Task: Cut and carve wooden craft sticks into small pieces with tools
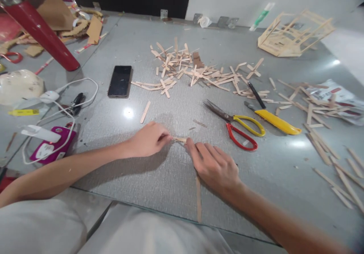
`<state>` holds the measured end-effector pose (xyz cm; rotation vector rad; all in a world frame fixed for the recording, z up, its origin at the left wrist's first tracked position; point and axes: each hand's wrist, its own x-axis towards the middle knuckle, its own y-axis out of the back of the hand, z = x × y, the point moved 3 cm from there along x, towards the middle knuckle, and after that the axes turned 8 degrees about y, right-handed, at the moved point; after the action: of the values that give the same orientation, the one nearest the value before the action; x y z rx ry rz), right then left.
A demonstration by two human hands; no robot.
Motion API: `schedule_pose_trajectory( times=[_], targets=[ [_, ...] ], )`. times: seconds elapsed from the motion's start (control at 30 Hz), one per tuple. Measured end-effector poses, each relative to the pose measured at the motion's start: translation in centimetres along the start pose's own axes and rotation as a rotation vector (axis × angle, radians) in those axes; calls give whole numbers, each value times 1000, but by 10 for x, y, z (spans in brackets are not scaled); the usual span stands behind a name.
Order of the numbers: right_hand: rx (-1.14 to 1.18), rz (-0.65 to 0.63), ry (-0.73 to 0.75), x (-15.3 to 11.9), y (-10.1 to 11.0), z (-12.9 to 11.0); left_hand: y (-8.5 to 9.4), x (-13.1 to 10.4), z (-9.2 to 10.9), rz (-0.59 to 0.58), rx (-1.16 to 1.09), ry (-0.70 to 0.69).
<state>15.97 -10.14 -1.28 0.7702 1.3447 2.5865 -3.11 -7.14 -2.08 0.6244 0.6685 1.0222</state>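
Between my two hands, just above the grey table, small wooden stick pieces [179, 140] are held lengthwise. My left hand [149, 139] pinches their left end between thumb and fingers. The right end is gripped by my right hand [214, 163], its fingers curled and knuckles up. A longer flat stick [198, 201] lies below my right hand, its top end hidden under it. One short stick [145, 112] rests alone above my left hand. Scissors [241, 127] with one red and one yellow handle lie open to the right, beyond my right hand.
Many cut sticks [199, 73] are heaped farther back. A phone [120, 81], white cables and a purple box [64, 140] sit left, near a red cylinder [42, 30]. On the right are a yellow cutter [278, 122], loose sticks and a wooden stick frame [284, 45].
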Motion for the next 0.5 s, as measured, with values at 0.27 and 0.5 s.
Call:
schedule_pose_trajectory(
  times=[0.27,0.5],
  targets=[
    [8,-26,-54,-2,0,-1,-6,-1,0,55,29,21],
    [59,36,-99,-5,2,7,-2,2,-6,83,-36,84]
  ],
)
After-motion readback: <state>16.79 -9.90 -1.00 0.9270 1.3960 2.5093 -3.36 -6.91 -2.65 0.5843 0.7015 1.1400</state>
